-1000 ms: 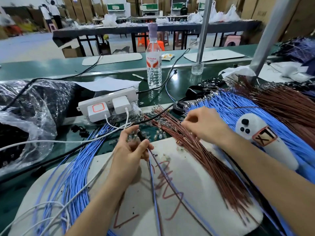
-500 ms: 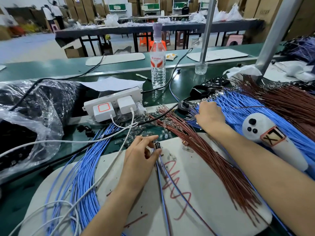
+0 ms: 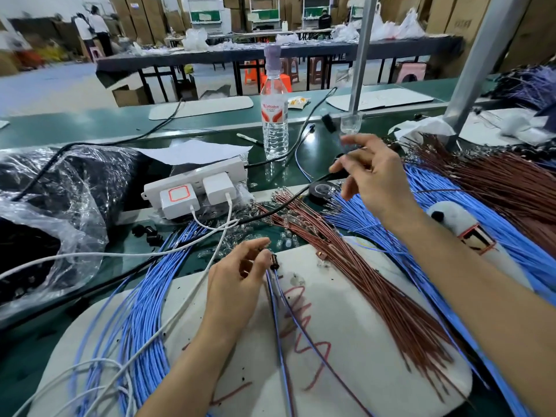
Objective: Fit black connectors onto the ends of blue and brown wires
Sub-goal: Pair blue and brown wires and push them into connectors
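Left grip (image 3: 240, 275) pinches a black connector (image 3: 274, 262) between thumb and fingertips, low over the far edge of the white pad (image 3: 361, 371). Two wires (image 3: 280, 341) run from the connector across the pad toward the person. One is plainly blue and the other darker, and both look seated in it. Right grip (image 3: 376, 182) hangs in the air above the table (image 3: 313, 158), over the near ends of the blue pile (image 3: 451, 233). Its fingers are loosely curled and blurred, so I cannot tell whether a thin wire is pinched there. The brown pile (image 3: 376, 296) fans across the pad between the two grips. I judge this to be the turnover between pieces: one connector fitted, or nearly so, and the right grip going for fresh wire. The next move calls for laying this piece aside, taking a loose connector, and bringing one terminal end square to its opening. The ends lie crowded, so picking out a single one needs care.
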The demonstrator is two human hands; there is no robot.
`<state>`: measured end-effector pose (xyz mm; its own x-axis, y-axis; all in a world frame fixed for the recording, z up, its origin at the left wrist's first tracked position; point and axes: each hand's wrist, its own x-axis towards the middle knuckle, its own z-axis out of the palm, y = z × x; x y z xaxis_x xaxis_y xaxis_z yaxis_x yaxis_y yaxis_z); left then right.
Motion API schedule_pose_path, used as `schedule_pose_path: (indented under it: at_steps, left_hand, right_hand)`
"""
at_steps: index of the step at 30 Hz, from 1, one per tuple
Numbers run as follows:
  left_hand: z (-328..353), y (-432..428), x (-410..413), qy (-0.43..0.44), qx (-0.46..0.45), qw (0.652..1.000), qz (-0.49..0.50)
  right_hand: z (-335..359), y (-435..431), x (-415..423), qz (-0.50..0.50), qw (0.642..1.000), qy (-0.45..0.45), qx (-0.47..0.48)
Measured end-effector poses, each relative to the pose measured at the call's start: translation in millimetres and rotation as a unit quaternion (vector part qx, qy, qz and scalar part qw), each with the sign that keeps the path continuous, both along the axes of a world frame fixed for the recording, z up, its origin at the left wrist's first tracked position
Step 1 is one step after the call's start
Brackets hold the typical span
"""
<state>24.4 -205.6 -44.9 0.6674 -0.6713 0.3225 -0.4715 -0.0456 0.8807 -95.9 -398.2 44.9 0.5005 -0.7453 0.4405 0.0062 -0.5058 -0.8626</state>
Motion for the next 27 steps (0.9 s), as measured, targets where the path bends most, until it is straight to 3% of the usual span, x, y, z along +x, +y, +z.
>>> schedule_pose_path:
  at_steps: [4,6,9,14,17,22,27]
  left_hand:
    - [4.5,-1.3,-1.2,0.131,-0.079,0.988,-0.028]
    - [7.7,-3.2,-1.1,0.230,-0.137,0.962,-0.052]
    - [10.9,-5.6,0.3,0.350,-0.177,0.917,-0.066]
    - [12.6,-4.1,4.6,0.434,-0.192,0.875,-0.096]
    - [14.2,-5.5,3.9,0.445,-0.190,0.870,-0.090]
    - [16.0,0.3,18.1,0.510,-0.225,0.830,-0.040]
    - [17.3,3.2,19.2,0.561,-0.278,0.780,-0.017]
  right_hand:
    - [-11.1,48.7,4.8,0.144,0.971,0.183,-0.060]
    - [-31.5,74.0,9.9,0.158,0.947,0.261,-0.096]
    - [-50.4,94.9,12.2,0.131,0.953,0.255,-0.098]
    - [-50.7,106.5,8.6,0.150,0.965,0.199,-0.087]
    - [-48.4,105.5,3.2,0.151,0.961,0.212,-0.095]
    - [-37.2,91.2,-21.1,0.224,0.921,0.308,-0.084]
    - [-21.8,66.9,-59.0,0.168,0.880,0.416,-0.157]
